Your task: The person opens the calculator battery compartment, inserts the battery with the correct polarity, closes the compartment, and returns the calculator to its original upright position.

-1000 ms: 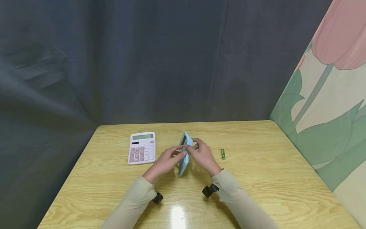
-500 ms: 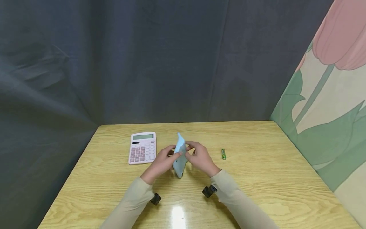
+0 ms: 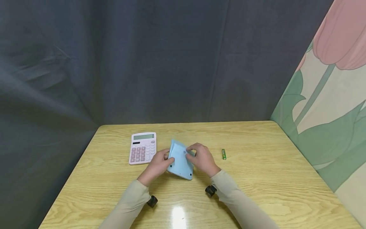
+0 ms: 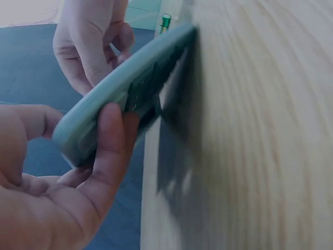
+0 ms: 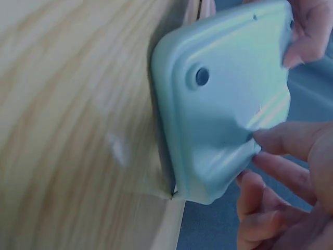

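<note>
A light blue calculator [image 3: 180, 162] is tilted with its back toward me, its lower edge close to the table. My left hand [image 3: 158, 163] grips its left side, thumb on the back and fingers behind; in the left wrist view those fingers [image 4: 110, 140] lie against the key side. My right hand [image 3: 202, 159] is at the upper right of the back. In the right wrist view its thumb and a finger [image 5: 286, 139] bend onto the ridged part of the back near the edge, the other fingers curled below. Part of the key face is hidden.
A pink and white calculator [image 3: 143, 148] lies face up to the left, its display lit. A green battery [image 3: 224, 154] lies to the right on the wooden table [image 3: 257, 178]. Behind the table hangs a dark curtain [image 3: 171, 63].
The blue calculator has turned from edge-on to showing its back, tipping lower and leftward. My left hand has moved slightly down and left with it; my right hand has shifted onto the back.
</note>
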The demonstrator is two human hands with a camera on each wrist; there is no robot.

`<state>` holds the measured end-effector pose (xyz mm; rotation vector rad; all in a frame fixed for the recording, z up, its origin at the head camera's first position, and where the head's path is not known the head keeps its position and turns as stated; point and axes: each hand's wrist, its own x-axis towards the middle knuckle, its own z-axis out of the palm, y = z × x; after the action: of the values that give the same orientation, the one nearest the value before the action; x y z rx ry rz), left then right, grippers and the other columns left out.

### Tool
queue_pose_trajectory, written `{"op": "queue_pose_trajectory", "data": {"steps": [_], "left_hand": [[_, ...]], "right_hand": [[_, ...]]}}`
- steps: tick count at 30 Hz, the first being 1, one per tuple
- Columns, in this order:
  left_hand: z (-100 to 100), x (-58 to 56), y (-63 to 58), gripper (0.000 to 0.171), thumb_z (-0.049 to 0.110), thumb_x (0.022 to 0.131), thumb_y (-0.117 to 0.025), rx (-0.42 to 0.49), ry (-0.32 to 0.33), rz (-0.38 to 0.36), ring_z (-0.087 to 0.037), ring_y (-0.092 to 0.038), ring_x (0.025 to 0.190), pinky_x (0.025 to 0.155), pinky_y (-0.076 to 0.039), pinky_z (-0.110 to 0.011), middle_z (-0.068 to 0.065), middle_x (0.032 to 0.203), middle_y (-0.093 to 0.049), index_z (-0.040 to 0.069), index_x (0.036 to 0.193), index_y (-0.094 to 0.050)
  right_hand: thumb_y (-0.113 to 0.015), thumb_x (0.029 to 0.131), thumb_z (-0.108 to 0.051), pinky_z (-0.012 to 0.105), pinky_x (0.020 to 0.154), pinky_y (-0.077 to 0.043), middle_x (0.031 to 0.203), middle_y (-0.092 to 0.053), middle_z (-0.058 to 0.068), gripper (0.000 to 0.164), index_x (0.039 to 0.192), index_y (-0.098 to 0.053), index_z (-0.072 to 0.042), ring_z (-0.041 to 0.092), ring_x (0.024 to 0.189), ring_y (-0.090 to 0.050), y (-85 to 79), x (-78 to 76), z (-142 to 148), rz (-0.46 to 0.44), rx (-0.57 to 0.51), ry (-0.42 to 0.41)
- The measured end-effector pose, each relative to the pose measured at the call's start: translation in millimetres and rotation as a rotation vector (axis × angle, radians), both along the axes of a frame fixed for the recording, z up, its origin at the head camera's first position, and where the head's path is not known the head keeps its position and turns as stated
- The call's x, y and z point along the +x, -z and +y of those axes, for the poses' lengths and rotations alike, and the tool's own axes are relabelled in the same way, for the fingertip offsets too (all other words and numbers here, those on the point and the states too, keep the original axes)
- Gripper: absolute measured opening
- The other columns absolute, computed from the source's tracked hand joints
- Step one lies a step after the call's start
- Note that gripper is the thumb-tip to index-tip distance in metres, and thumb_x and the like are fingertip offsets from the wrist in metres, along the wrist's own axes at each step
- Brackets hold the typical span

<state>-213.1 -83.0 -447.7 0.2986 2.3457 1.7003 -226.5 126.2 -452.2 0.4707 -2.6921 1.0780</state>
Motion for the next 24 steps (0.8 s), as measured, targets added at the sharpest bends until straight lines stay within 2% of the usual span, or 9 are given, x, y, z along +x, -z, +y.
{"op": "queue_pose_trajectory", "data": {"steps": [4,8,11,14,18,24], "left_hand": [[-5.5,-1.1,7.6,0.072,0.011,0.098,-0.058,-0.043,0.037,-0.011,-0.018,-0.069,0.076,0.064,-0.055,-0.031,-0.018,0.098,-0.072,0.0,0.158,-0.02],[-9.5,-1.0,15.1,0.077,0.017,0.099,-0.061,-0.122,0.071,-0.012,-0.017,-0.063,0.065,0.06,-0.052,-0.032,-0.013,0.09,-0.068,0.005,0.16,-0.015],[-11.5,0.5,17.6,0.079,0.02,0.101,-0.06,-0.155,0.107,-0.016,-0.019,-0.06,0.058,0.056,-0.053,-0.035,-0.013,0.088,-0.064,0.01,0.161,-0.011],[-12.3,1.5,18.6,0.079,0.023,0.101,-0.06,-0.199,0.126,-0.015,-0.022,-0.06,0.053,0.053,-0.055,-0.037,-0.013,0.085,-0.062,0.011,0.162,-0.01],[-12.1,1.5,19.3,0.078,0.028,0.101,-0.062,-0.292,0.119,0.014,-0.021,-0.058,0.046,0.048,-0.051,-0.037,-0.01,0.074,-0.059,0.011,0.161,-0.015],[-9.1,2.5,18.2,0.074,0.027,0.1,-0.063,-0.333,0.083,0.058,-0.02,-0.057,0.042,0.043,-0.051,-0.036,-0.009,0.067,-0.058,0.006,0.158,-0.024]], "right_hand": [[-0.079,0.086,-0.014,0.03,0.067,-0.054,0.102,-0.071,0.005,0.008,0.093,-0.078,-0.011,0.013,0.077,-0.063,3.4,-2.7,1.6,0.034,0.051,-0.016],[-0.08,0.086,-0.019,0.033,0.073,-0.057,0.097,-0.071,0.001,0.007,0.088,-0.078,-0.013,0.015,0.087,-0.067,5.4,-4.0,2.0,0.083,0.164,-0.058],[-0.081,0.086,-0.023,0.03,0.072,-0.057,0.094,-0.07,-0.002,0.009,0.086,-0.078,-0.015,0.013,0.084,-0.067,5.2,-4.5,1.5,0.127,0.258,-0.086],[-0.08,0.087,-0.026,0.028,0.07,-0.056,0.093,-0.069,-0.003,0.012,0.086,-0.078,-0.015,0.012,0.081,-0.067,4.0,-4.6,0.9,0.166,0.327,-0.112],[-0.079,0.088,-0.027,0.027,0.069,-0.056,0.093,-0.07,-0.002,0.013,0.085,-0.079,-0.014,0.012,0.081,-0.068,3.5,-4.6,1.1,0.194,0.382,-0.142],[-0.08,0.087,-0.026,0.027,0.066,-0.057,0.093,-0.071,-0.001,0.013,0.082,-0.079,-0.014,0.013,0.08,-0.068,3.2,-3.7,0.6,0.218,0.388,-0.158]]}}
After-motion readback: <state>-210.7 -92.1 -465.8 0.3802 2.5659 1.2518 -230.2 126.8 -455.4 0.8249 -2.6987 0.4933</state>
